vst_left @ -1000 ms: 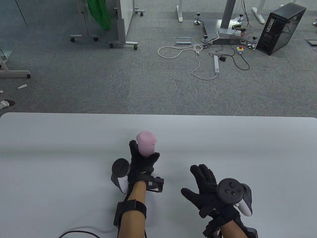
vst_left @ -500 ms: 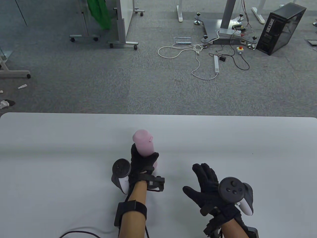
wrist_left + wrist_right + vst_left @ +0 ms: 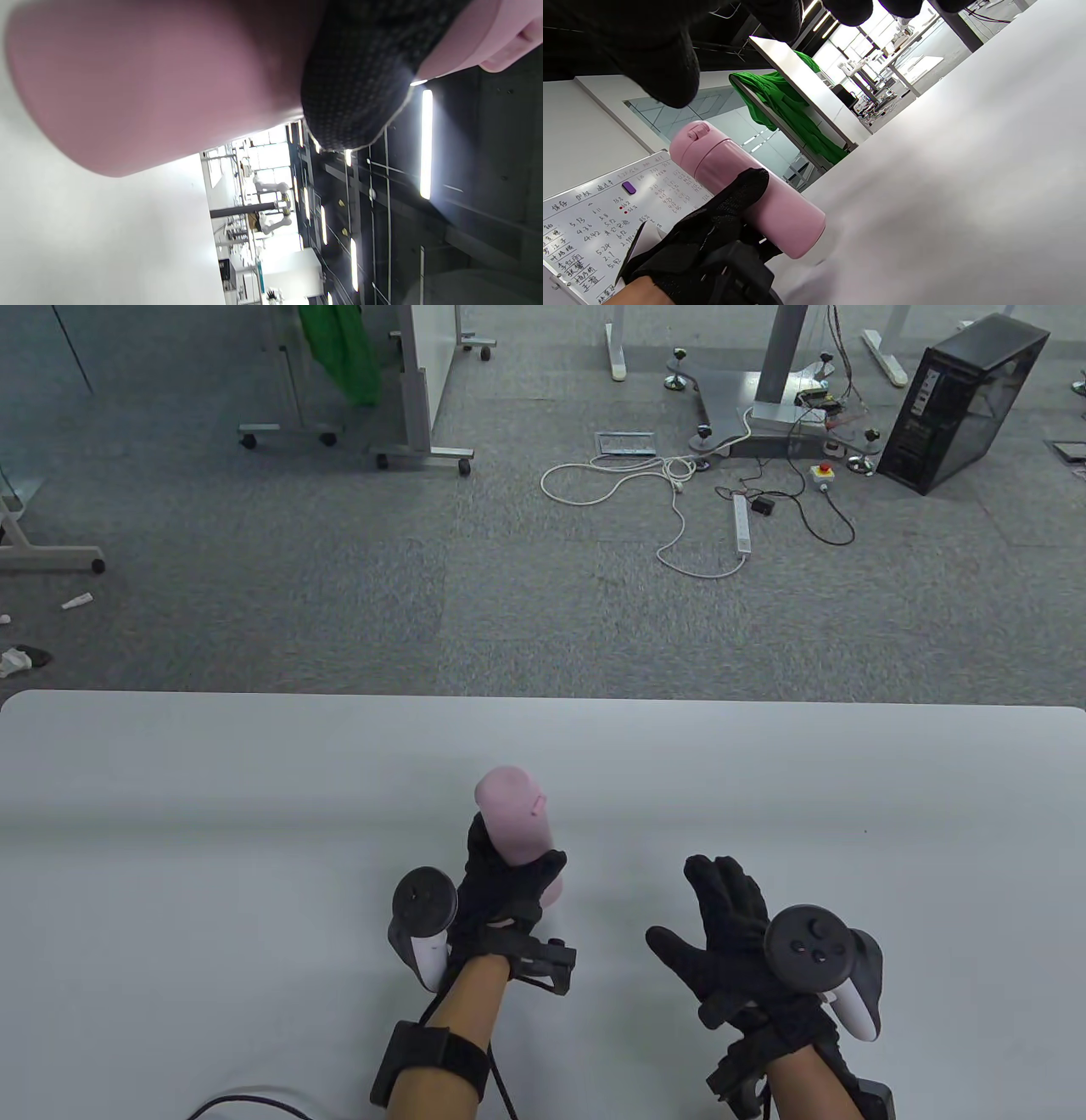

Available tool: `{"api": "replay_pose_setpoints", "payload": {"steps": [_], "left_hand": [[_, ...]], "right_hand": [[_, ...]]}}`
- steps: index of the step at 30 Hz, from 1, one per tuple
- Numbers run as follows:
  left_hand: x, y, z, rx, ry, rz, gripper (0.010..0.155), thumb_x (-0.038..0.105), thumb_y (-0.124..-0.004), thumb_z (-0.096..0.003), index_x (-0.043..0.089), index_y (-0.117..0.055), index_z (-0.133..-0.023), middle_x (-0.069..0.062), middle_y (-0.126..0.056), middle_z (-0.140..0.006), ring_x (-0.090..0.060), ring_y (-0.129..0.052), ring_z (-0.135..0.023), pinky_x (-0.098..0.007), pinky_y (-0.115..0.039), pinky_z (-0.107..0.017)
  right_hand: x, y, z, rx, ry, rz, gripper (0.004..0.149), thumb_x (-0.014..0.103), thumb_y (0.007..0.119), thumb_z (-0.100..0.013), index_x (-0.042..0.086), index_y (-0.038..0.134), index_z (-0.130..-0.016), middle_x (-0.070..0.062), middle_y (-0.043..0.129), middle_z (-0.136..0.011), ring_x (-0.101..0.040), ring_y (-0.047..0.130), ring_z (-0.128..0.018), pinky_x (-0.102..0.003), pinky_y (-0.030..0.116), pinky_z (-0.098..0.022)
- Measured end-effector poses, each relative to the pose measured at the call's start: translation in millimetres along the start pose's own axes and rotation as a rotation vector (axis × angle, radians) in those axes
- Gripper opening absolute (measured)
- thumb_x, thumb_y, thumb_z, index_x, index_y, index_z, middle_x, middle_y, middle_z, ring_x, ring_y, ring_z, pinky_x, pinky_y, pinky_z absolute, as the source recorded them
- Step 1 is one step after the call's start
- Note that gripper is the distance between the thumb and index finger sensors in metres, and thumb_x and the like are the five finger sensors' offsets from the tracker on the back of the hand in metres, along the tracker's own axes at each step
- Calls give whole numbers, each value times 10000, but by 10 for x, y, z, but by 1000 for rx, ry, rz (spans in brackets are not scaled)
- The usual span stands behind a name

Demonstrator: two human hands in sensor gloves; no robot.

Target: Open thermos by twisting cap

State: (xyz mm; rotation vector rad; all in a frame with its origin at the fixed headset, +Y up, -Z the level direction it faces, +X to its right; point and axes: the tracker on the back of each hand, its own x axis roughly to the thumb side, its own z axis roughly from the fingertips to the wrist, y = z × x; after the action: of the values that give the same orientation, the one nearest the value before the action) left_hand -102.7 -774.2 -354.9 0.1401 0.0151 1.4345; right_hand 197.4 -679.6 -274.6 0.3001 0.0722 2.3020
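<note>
1. Grey carpet (image 3: 339, 585) stretched beyond the white table (image 3: 170, 831), with a black computer tower (image 3: 963, 403) off at two o'clock and loose cables (image 3: 679, 517) trailing at one o'clock.
2. Her left hand (image 3: 505, 891) gripped the pink thermos (image 3: 517, 831) around its body, fingers curled over it.
3. That thermos was lifted off the table near the middle, tilted, its cap (image 3: 693, 142) on and leaning away towards twelve o'clock.
4. Her right hand (image 3: 721, 942) hovered at three o'clock from the thermos, well apart from it, fingers spread and holding nothing.
5. A green cloth (image 3: 339, 347) hung at eleven o'clock, by a whiteboard stand (image 3: 420, 407).
</note>
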Motion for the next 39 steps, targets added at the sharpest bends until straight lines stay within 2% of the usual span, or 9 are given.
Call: {"api": "replay_pose_setpoints", "payload": {"steps": [2,5,15,19,26,31,39], "left_hand": [[38,-48,65,-46,10,9,978,383,-994,-301,214,-393,-1055,-139,-463,-1118,-476,-542,-1014,-631,-572,-661],[86,-104,138,-106,-42,-9,974,387,-993,-303,218,-398,-1056,-135,-467,-1119,-473,-546,-1015,-628,-575,-662],[145,-160,366,-192,-118,15,973,395,-992,-304,217,-402,-1058,-138,-474,-1118,-472,-554,-1011,-629,-575,-663],[151,-216,449,-213,-151,0,972,399,-989,-309,216,-397,-1059,-142,-472,-1118,-476,-556,-1009,-628,-578,-662],[299,-286,486,-288,-213,-57,964,408,-985,-315,217,-405,-1061,-144,-481,-1118,-478,-564,-1005,-631,-576,-664],[268,-380,513,-340,-202,-14,965,413,-986,-311,217,-413,-1062,-141,-488,-1119,-477,-571,-1006,-633,-579,-663],[253,-537,544,-444,-215,-3,964,409,-990,-309,218,-421,-1063,-138,-493,-1121,-475,-573,-1009,-639,-577,-663]], "right_hand": [[13,4,4,-7,-6,6,937,593,818,-583,123,290,-1199,-347,176,-1177,-649,179,-997,-766,269,-694],[28,18,11,-15,-17,10,948,592,817,-583,121,268,-1196,-348,181,-1176,-648,186,-998,-766,274,-695],[-4,-13,12,-74,-66,-79,950,584,830,-576,115,277,-1190,-334,220,-1182,-644,230,-1005,-762,302,-700],[51,-4,37,-138,-100,-7,947,584,838,-567,117,299,-1189,-325,232,-1187,-638,221,-1007,-763,294,-699],[63,-20,51,-141,-158,-119,964,579,863,-552,127,296,-1187,-317,247,-1190,-634,241,-1014,-766,300,-700],[72,-31,57,-134,-214,-216,991,572,894,-532,132,293,-1186,-311,264,-1193,-629,268,-1021,-766,318,-703],[56,-91,75,-151,-256,-259,1043,549,951,-491,144,287,-1186,-303,292,-1197,-620,321,-1033,-770,346,-706]]}}
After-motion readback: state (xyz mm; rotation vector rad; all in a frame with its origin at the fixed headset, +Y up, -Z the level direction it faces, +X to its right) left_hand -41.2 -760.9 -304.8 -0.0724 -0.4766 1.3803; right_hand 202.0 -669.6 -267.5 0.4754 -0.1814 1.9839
